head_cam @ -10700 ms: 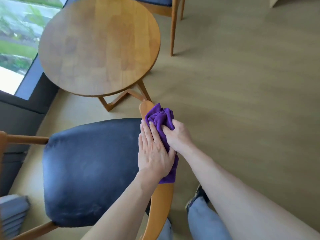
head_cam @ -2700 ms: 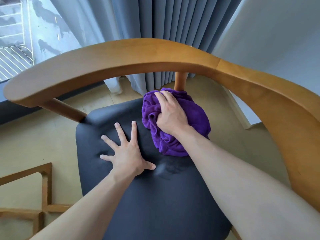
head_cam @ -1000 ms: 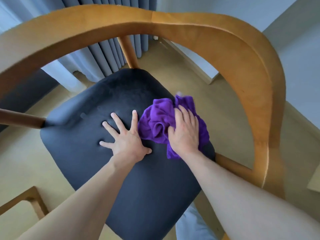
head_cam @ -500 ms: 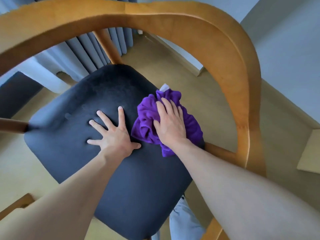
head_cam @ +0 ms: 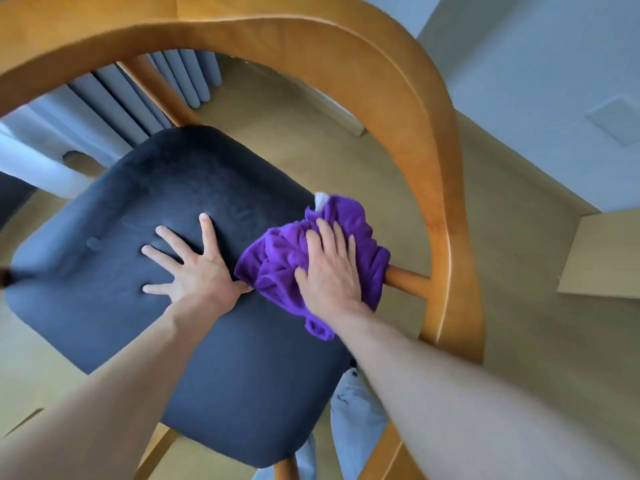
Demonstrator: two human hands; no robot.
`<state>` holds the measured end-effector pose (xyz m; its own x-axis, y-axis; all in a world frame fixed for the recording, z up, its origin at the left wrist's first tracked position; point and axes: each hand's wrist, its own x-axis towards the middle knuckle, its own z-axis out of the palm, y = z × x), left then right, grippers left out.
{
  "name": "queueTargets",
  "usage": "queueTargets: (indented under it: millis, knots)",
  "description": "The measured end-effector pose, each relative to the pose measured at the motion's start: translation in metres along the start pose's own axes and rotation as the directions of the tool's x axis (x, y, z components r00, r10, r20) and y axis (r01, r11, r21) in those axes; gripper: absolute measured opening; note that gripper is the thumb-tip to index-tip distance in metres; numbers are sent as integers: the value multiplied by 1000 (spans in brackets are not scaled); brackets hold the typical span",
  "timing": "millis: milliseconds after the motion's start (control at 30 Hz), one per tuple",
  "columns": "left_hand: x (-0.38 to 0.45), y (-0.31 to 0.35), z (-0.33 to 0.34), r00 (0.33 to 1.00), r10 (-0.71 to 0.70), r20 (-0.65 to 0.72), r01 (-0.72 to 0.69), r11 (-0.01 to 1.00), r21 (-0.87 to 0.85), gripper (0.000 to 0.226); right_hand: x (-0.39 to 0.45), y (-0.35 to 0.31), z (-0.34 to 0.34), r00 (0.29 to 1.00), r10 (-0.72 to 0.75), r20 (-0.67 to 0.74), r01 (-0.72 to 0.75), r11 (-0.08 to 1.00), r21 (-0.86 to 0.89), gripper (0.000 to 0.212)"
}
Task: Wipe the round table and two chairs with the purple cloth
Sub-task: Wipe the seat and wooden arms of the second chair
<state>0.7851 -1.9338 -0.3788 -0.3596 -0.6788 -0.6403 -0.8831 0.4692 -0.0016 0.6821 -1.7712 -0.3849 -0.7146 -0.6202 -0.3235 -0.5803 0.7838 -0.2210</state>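
A wooden chair [head_cam: 415,109] with a curved back rail and a dark padded seat [head_cam: 221,368] fills the view. The crumpled purple cloth [head_cam: 277,258] lies on the seat's right edge, partly over a wooden side strut. My right hand [head_cam: 330,268] presses flat on the cloth with straight fingers. My left hand [head_cam: 194,265] rests spread flat on the seat, just left of the cloth, its thumb touching the fabric's edge. The round table is out of view.
Grey curtains [head_cam: 138,95] hang behind the chair at upper left. A pale wall [head_cam: 536,81] runs along the right, with a light wooden furniture corner [head_cam: 602,258] at the right edge. Tan floor [head_cam: 519,341] surrounds the chair. My jeans-clad leg [head_cam: 353,410] stands beside the seat.
My right hand has slid the cloth rightward to the seat's right edge, over the side strut. My left hand stays spread on the seat. The view has shifted slightly.
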Motion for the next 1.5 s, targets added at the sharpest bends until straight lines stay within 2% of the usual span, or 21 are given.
queueTargets:
  millis: [67,133,200,333,400,500,600,700,800,900,967,1033,1067,1133,1233,1300,1400,1433,1500]
  knots:
    - [-9,-2,6,994,97,-44,-95,994,56,126,1,0,4,998,66,0,-66,997,27,63]
    - [-26,2,18,966,248,-75,-237,963,131,94,-26,-11,16,961,269,-62,-265,962,70,66]
    - [-41,8,25,943,330,-51,-317,933,172,82,-67,-34,26,919,388,-70,-384,921,64,68]
    - [-38,-6,13,912,402,79,-410,895,177,104,-106,-59,31,913,408,2,-406,908,106,58]
    - [-33,-19,4,879,451,152,-476,839,263,124,-100,-53,26,919,392,33,-391,902,182,50]
    - [-33,-24,-1,861,472,188,-506,759,410,144,-56,-30,17,910,408,-70,-386,898,213,62]
    - [-38,-18,6,873,466,144,-478,763,434,139,-20,-16,9,879,471,-71,-447,867,219,66]
    - [-38,-18,11,880,457,128,-466,782,413,138,-52,-41,27,858,496,-132,-477,866,150,59]
    - [-35,-20,10,877,465,121,-472,786,398,141,-109,-73,45,908,413,-76,-405,909,98,58]
    - [-37,-19,8,874,476,96,-474,794,381,140,-120,-73,42,949,314,6,-313,944,102,53]
    - [-37,-19,7,872,481,90,-479,800,362,145,-99,-58,32,924,382,-26,-369,908,198,54]
    - [-37,-21,7,872,481,93,-479,798,365,148,-63,-39,20,860,503,-91,-468,846,256,64]
    - [-37,-21,8,874,478,91,-475,798,370,149,-45,-32,15,823,562,-80,-524,806,274,67]
    - [-38,-21,9,875,478,80,-471,800,370,149,-27,-28,10,768,640,-23,-614,746,259,65]
    - [-37,-21,9,877,473,79,-467,805,366,149,-63,-47,23,802,597,-5,-591,795,139,56]
    - [-37,-21,9,882,466,78,-460,810,365,145,-108,-69,36,823,559,100,-568,814,124,57]
    - [-38,-20,7,880,471,53,-458,814,357,133,-146,-92,45,802,505,318,-577,792,197,51]
    - [-38,-21,7,880,473,47,-458,817,349,131,-145,-93,42,794,502,343,-592,768,246,48]
    - [-40,-24,5,881,470,46,-457,825,333,134,-132,-82,32,781,553,290,-624,687,373,46]
